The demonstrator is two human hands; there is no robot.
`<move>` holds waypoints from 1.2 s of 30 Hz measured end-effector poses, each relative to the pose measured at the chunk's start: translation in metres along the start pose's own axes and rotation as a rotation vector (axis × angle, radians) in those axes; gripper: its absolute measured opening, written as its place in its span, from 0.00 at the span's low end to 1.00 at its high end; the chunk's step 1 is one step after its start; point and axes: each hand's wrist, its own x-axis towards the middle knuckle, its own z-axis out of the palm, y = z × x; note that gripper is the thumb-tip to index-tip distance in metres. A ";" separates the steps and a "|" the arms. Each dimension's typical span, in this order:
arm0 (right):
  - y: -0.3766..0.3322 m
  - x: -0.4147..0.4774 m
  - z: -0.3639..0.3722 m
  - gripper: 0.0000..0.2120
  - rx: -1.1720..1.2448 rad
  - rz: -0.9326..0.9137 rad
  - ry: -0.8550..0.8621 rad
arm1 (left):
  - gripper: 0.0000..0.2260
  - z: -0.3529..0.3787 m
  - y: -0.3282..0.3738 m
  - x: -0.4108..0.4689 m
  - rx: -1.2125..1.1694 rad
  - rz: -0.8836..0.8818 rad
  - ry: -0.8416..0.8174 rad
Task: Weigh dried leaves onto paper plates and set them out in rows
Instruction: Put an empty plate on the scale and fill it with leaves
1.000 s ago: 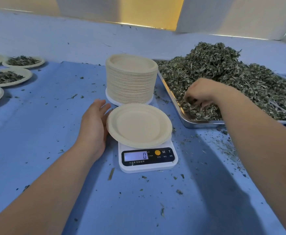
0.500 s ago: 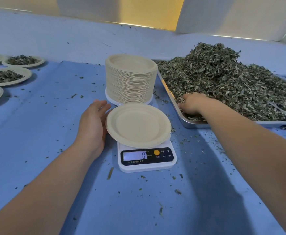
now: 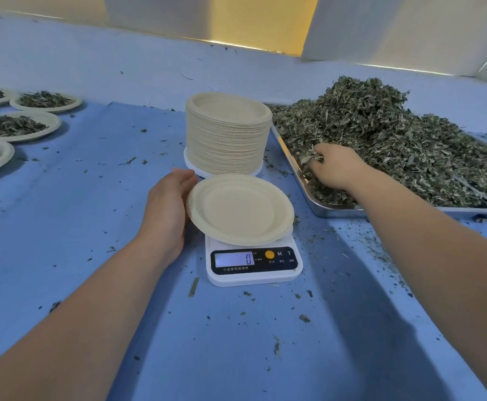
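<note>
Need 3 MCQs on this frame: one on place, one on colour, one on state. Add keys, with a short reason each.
1. Where does the stack of paper plates stand?
A. Just behind the scale
B. On top of the scale
C. In front of the scale, nearest the camera

2. What colour is the scale's round button?
A. Green
B. Yellow
C. Red

3. What state is the paper plate on the scale in?
A. Heaped with leaves
B. Empty
C. Upside down

Key:
1 A: the stack rises directly beyond the scale.
2 B: a yellow dot sits beside the display.
3 B: the plate is bare, the display reads 0, and the right hand grips dried leaves at the heap.
</note>
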 end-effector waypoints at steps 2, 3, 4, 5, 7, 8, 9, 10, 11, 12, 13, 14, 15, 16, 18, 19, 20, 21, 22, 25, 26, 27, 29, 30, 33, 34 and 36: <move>0.000 -0.003 -0.004 0.25 0.015 0.008 0.011 | 0.16 0.000 -0.001 0.000 0.002 0.000 0.007; -0.001 -0.005 -0.007 0.26 0.044 0.013 0.037 | 0.18 -0.001 -0.001 0.001 0.002 -0.004 0.009; -0.004 -0.008 -0.011 0.27 0.069 0.006 0.076 | 0.20 0.000 -0.001 0.001 0.001 -0.009 0.013; -0.008 -0.010 -0.016 0.27 0.080 -0.018 0.117 | 0.21 -0.001 -0.001 0.002 0.007 -0.012 0.018; -0.018 -0.016 -0.027 0.27 0.081 -0.075 0.177 | 0.22 -0.001 -0.002 0.002 0.021 -0.015 0.025; -0.025 -0.019 -0.033 0.27 0.100 -0.093 0.199 | 0.22 -0.001 -0.003 0.003 0.027 -0.017 0.027; -0.033 -0.023 -0.039 0.27 0.128 -0.105 0.212 | 0.20 -0.001 -0.003 0.003 0.040 -0.016 0.028; -0.043 -0.028 -0.046 0.27 0.150 -0.122 0.221 | 0.18 -0.001 -0.003 0.003 0.052 -0.012 0.026; -0.052 -0.033 -0.051 0.26 0.155 -0.152 0.229 | 0.17 -0.002 -0.003 0.002 0.060 -0.005 0.020; -0.062 -0.038 -0.056 0.22 0.147 -0.201 0.246 | 0.16 -0.001 -0.002 0.001 0.062 0.004 0.007; -0.072 -0.044 -0.060 0.18 0.140 -0.254 0.261 | 0.17 -0.001 -0.001 0.000 0.063 0.014 -0.003; -0.082 -0.052 -0.063 0.16 0.150 -0.304 0.272 | 0.17 0.000 0.000 -0.002 0.066 0.021 -0.010; -0.093 -0.061 -0.064 0.16 0.174 -0.342 0.271 | 0.16 0.000 0.001 -0.003 0.071 0.028 -0.017; -0.103 -0.069 -0.063 0.17 0.191 -0.376 0.265 | 0.15 0.000 0.001 -0.004 0.074 0.036 -0.023; -0.122 -0.087 -0.053 0.14 0.185 -0.462 0.228 | 0.15 0.000 0.002 -0.006 0.077 0.054 -0.037; -0.130 -0.095 -0.044 0.11 0.163 -0.506 0.183 | 0.15 -0.001 0.002 -0.005 0.076 0.059 -0.042; -0.136 -0.102 -0.034 0.10 0.121 -0.536 0.123 | 0.15 -0.001 0.001 -0.005 0.072 0.063 -0.047; -0.141 -0.106 -0.024 0.11 0.061 -0.550 0.046 | 0.14 -0.001 0.001 -0.004 0.065 0.066 -0.053; -0.144 -0.109 -0.017 0.15 0.004 -0.543 -0.034 | 0.13 -0.001 0.001 -0.004 0.061 0.072 -0.060; -0.145 -0.112 -0.014 0.25 0.017 -0.478 -0.152 | 0.12 -0.002 0.000 -0.003 0.062 0.101 -0.078; -0.144 -0.112 -0.017 0.25 0.054 -0.470 -0.144 | 0.13 -0.002 -0.001 -0.003 0.058 0.104 -0.086; -0.141 -0.112 -0.021 0.25 0.098 -0.466 -0.122 | 0.14 -0.002 -0.001 -0.003 0.054 0.104 -0.093; -0.131 -0.113 -0.028 0.23 0.215 -0.437 -0.052 | 0.14 -0.001 0.000 -0.003 0.050 0.106 -0.099; -0.126 -0.114 -0.029 0.21 0.279 -0.408 -0.009 | 0.14 -0.001 0.000 -0.003 0.047 0.103 -0.095; -0.104 -0.118 -0.020 0.14 0.446 -0.302 0.144 | 0.13 0.000 -0.001 -0.003 0.051 0.096 -0.082; -0.095 -0.119 -0.013 0.12 0.485 -0.262 0.215 | 0.13 0.000 -0.002 -0.003 0.062 0.095 -0.083; -0.076 -0.123 0.000 0.10 0.496 -0.203 0.362 | 0.12 0.000 -0.003 -0.004 0.085 0.099 -0.076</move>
